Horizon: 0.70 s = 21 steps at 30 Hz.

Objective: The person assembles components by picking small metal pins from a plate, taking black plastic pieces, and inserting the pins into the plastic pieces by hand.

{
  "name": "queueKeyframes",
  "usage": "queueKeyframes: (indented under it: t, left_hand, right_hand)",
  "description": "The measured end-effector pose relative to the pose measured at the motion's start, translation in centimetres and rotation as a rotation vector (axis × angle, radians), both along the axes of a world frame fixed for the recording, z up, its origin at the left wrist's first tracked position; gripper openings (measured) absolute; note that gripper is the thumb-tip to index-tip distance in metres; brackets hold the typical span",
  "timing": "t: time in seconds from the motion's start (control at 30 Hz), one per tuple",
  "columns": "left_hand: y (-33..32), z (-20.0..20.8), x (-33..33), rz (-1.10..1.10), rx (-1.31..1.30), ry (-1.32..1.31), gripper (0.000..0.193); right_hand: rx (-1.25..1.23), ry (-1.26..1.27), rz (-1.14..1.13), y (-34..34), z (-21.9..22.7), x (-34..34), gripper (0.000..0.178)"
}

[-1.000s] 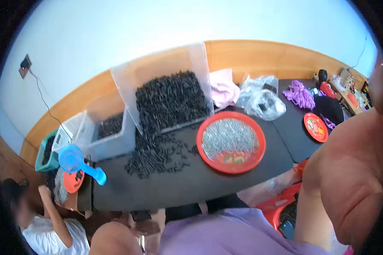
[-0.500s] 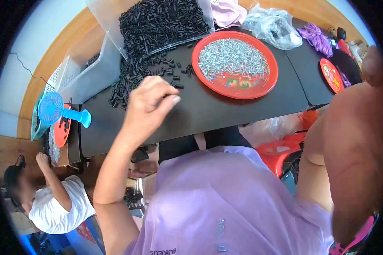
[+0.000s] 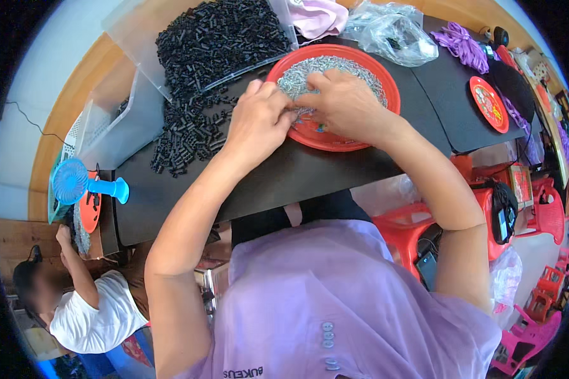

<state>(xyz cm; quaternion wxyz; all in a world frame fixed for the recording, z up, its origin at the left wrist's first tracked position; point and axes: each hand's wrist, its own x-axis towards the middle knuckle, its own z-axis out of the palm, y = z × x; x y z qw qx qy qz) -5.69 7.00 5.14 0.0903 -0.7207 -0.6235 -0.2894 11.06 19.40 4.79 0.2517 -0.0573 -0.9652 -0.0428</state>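
Observation:
My left hand [image 3: 259, 117] is at the left rim of a round red tray [image 3: 391, 95], its fingers curled and pinched together. Over the tray is my right hand [image 3: 344, 104], fingers bent, with thumb and fingertips close to the left hand's. Whatever lies between the fingertips of either hand is too small or hidden to make out. Small silvery metal pieces [image 3: 360, 68] are heaped in the tray, partly behind my right hand. Left of my left hand, many small black plastic parts [image 3: 186, 136] lie spilled on the dark table [image 3: 189, 196].
A clear bin of black parts [image 3: 224, 41] lies tipped at the back; another clear bin [image 3: 123, 126] stands left. A blue fan [image 3: 73, 180] is at the left edge. Plastic bags [image 3: 392, 35], purple cord [image 3: 461, 47] and a smaller red plate [image 3: 489, 104] lie right. A co-worker [image 3: 95, 309] sits lower left.
My right hand has swung from the far right, close to the camera, to over the red tray. My left hand has moved right and slightly up to meet it.

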Motion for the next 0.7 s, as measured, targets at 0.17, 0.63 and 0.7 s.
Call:
queueKeyframes:
  t: [0.17,0.63,0.7]
  left_hand:
    - [-4.4,0.3,0.4,0.010,0.180,-0.084,0.019]
    - [-8.5,-2.5,4.4,0.139,0.092,-0.397,0.013]
    - [-8.6,-2.6,4.4,0.155,0.098,-0.413,0.013]
  right_hand:
    - [-0.014,-0.014,0.020,3.3,0.6,2.9,0.028]
    - [-0.162,-0.138,0.185,1.0,-0.2,-1.4,0.018]
    - [-0.141,-0.060,0.204,1.3,-0.8,-1.5,0.012]
